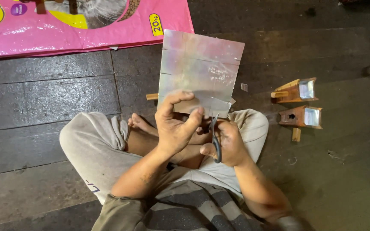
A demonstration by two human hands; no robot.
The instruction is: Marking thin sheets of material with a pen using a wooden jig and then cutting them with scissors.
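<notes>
- Two bare hands work close together above the person's crossed legs, over a dark plank floor.
- The left hand is closed in a pinch on the near edge of a thin, shiny, silvery rectangular sheet, thumb on the facing side and fingers curled behind; the sheet stands nearly upright and leans away, likely so that its near edge meets the blades and its faint ruled lines stay in sight.
- The right hand is wrapped around the handles of a pair of dark scissors, blades pointing up at the sheet's near right corner; whether the blades are parted is too small to tell.
- A small notch shows at that corner, and a tiny silvery scrap lies on the floor just right of the sheet.
- Well to the right sit two small wooden wedge-shaped pieces with silvery faces, one nearer than the other, within easy reach.
- A short wooden stick peeks out at the sheet's left edge.
- A pink woven plastic sack lies flat at the far left.
</notes>
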